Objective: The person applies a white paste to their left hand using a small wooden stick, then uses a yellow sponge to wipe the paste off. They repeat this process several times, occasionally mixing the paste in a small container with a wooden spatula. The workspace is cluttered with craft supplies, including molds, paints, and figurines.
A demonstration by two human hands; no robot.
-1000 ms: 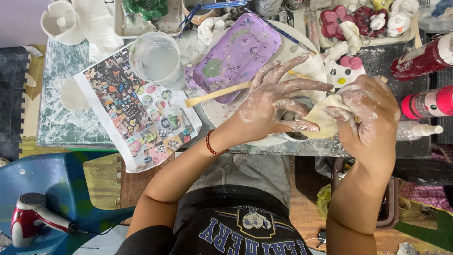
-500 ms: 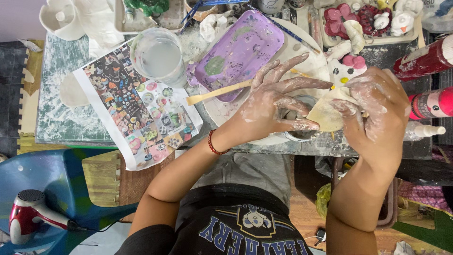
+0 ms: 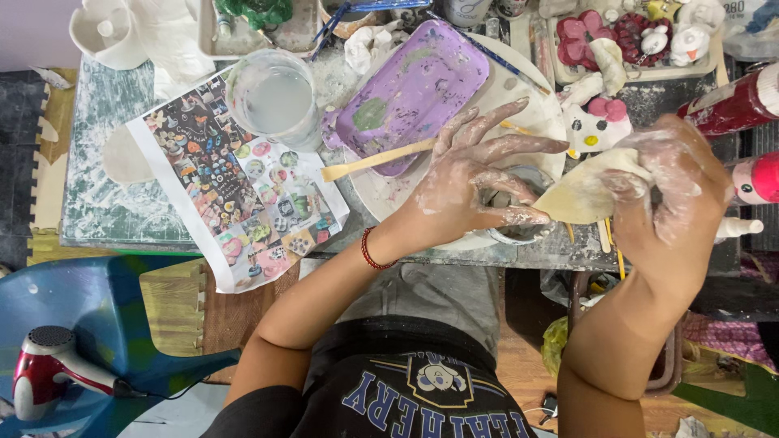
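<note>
Head view shows the work mid-way, by my judgement: the pale clay piece (image 3: 586,193) is a flattened, pointed slab, smooth but not yet a finished form like the painted figures (image 3: 596,126) beyond it, and both hands are smeared with wet slip. The right hand (image 3: 673,191) has its grip closed on the slab's right end, holding it above the table (image 3: 519,253) edge. The left hand (image 3: 479,182) is spread, fingers loose and holding nothing, its lower fingertips meeting the slab's left tip over a small bowl (image 3: 519,231).
</note>
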